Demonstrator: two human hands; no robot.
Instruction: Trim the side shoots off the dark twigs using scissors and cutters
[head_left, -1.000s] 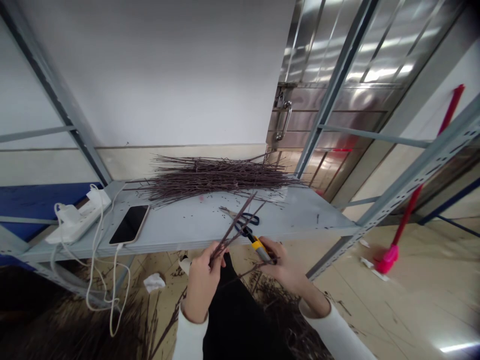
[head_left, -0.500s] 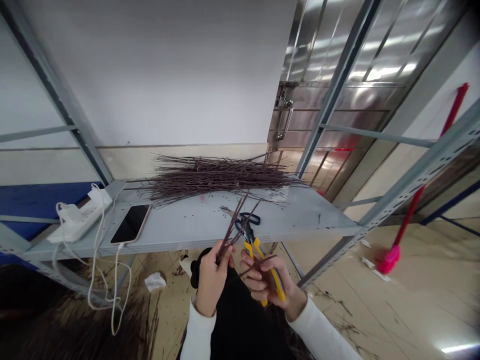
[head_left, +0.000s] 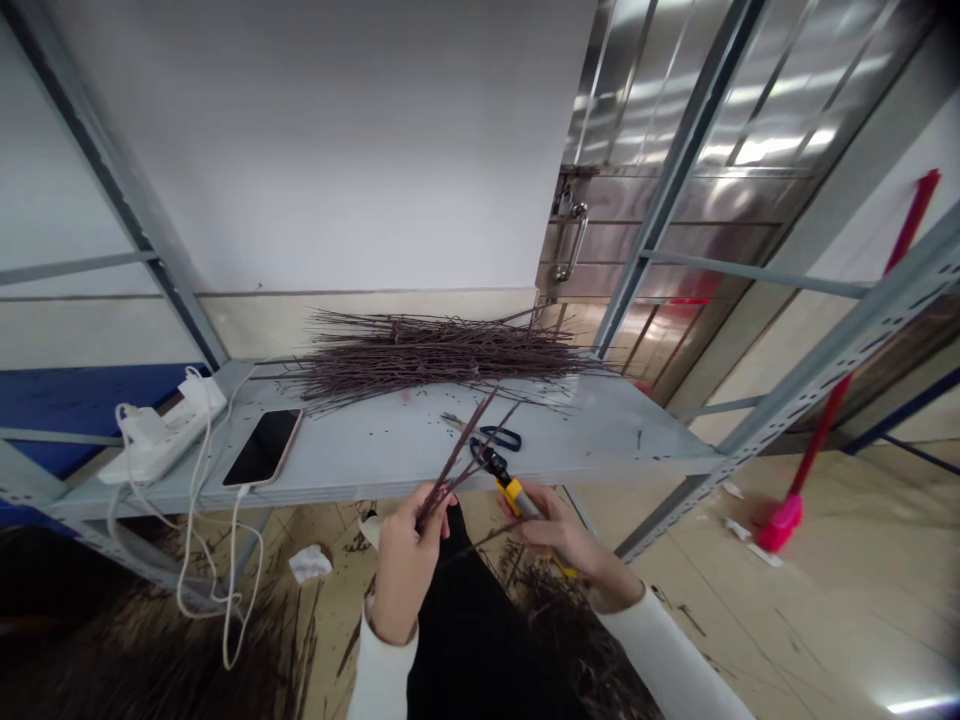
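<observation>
White long sleeves [head_left: 384, 682], prob. black trousers [head_left: 459, 640]

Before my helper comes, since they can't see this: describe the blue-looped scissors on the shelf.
On the grey metal shelf, find the heap of dark twigs. Just in front of it lie the scissors with dark blue finger loops, blades pointing left, beside the yellow-handled shears in the right hand.

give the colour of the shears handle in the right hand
The shears handle is yellow, best seen in the head view.
</observation>
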